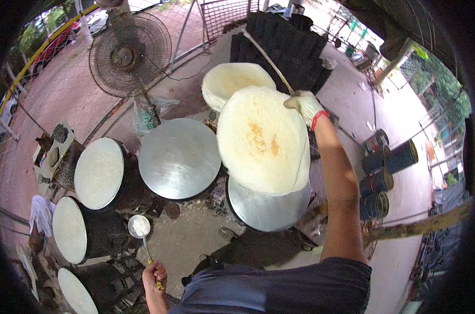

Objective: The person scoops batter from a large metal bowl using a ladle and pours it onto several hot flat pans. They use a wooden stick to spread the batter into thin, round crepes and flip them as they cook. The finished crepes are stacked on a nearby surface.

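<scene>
A ladle point(139, 226) with white contents in its bowl is gripped by its handle in my left hand point(155, 274), low in the view. My right hand point(306, 106), in a white glove with a red band at the wrist, is at the upper right edge of a large pale flatbread point(261, 137) with browned patches. A long thin stick point(268, 59) runs up and left from that hand. The flatbread hangs partly over a round metal griddle point(268, 208). Another bare griddle point(179, 159) lies left of it. Behind stands a stack of flatbreads point(237, 80).
Several round griddles covered in white, such as one at the left point(99, 173), stand on dark drums. A caged fan point(130, 55) is at the upper left. A dark ridged stack point(280, 51) stands at the back, and several dark cylinders point(401, 156) are at the right.
</scene>
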A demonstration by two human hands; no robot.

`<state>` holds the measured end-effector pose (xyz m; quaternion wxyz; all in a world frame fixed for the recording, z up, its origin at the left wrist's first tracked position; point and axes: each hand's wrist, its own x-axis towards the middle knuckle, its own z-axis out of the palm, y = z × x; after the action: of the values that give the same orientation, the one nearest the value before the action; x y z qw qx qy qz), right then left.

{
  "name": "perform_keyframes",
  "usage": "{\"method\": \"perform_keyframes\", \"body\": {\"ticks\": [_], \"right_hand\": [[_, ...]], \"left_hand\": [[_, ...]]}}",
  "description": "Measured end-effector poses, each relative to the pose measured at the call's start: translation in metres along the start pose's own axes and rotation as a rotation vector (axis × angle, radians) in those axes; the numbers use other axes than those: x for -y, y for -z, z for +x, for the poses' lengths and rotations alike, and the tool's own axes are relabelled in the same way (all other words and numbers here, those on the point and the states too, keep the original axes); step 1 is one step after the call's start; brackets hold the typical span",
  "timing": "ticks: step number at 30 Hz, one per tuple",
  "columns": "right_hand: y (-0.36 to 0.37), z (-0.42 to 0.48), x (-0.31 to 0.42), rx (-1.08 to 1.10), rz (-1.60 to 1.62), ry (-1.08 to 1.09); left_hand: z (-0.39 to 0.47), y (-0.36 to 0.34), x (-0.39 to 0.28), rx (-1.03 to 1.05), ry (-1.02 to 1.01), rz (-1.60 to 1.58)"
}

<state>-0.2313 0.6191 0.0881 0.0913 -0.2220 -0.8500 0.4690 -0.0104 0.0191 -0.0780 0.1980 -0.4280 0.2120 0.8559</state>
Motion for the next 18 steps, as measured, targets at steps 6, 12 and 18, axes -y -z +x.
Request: {"method": "perform_keyframes", "body": {"ticks": [6,12,18], "right_hand": [[0.021,0.08,0.104,-0.21,-0.542,0.502],[-0.091,0.115,0.036,-0.277,-0.768,0.557],[-0.204,0.194,-0.101,-0.145,-0.778,0.412]], "left_hand": [[0.02,-0.037,0.015,-0.067,-0.092,-0.114],[0.019,-0.065,0.027,-0.109,-0.165,-0.162],[0.024,-0.041,0.027,-0.218,-0.244,-0.164]]}}
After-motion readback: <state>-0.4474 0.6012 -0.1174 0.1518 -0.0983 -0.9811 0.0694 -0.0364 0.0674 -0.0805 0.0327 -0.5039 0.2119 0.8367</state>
